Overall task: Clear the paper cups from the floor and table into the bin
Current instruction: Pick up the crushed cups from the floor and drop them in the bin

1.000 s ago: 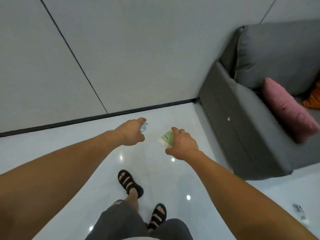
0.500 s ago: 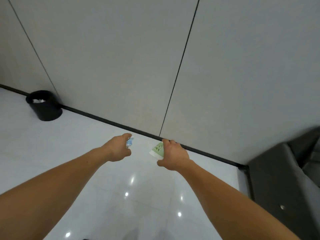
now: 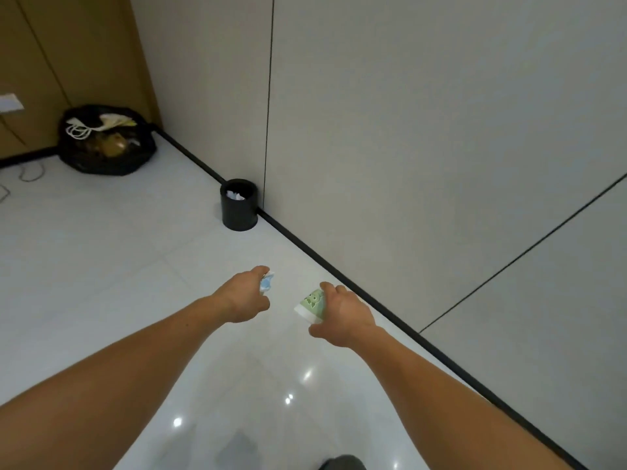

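My left hand grips a blue and white paper cup, mostly hidden inside the fist. My right hand holds a green and white paper cup tipped on its side, rim toward the left. Both arms are stretched forward above the white floor. A small black round bin stands ahead against the wall's black skirting, with white crumpled paper visible inside. The bin lies well beyond both hands.
A full black rubbish bag sits in the far left corner by a brown wooden door. Thin cables lie on the floor at the far left. The grey panelled wall runs along my right side.
The view has swung left. The sofa is gone from sight, the bin has come to the centre and nearer, and the rubbish bag has appeared. Both hands still hold their cups.
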`<state>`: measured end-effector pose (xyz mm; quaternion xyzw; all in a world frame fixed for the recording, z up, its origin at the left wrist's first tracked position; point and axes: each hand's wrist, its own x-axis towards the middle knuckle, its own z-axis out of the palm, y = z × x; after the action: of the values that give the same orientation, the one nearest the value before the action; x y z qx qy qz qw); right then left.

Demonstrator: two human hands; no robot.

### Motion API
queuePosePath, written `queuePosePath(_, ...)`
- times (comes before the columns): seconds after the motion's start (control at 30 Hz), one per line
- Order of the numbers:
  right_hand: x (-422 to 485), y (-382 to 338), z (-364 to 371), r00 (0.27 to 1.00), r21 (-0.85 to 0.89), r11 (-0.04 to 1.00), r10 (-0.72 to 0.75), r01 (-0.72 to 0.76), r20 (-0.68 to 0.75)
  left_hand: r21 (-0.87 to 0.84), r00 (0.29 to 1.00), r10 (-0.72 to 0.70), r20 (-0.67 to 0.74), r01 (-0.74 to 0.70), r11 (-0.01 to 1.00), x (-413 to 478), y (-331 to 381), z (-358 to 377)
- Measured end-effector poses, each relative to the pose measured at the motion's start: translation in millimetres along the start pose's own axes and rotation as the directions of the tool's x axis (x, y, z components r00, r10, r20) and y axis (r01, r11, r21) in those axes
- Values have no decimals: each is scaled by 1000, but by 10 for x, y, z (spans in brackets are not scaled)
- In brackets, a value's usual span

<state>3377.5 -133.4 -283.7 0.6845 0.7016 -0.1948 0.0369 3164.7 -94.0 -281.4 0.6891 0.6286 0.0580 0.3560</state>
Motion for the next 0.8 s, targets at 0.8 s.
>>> queuePosePath(0.8,3808,-1491,-837,931,-73,933,-343,354,126,-70,943,-284,-172,276,959,2321,-1027,-1968)
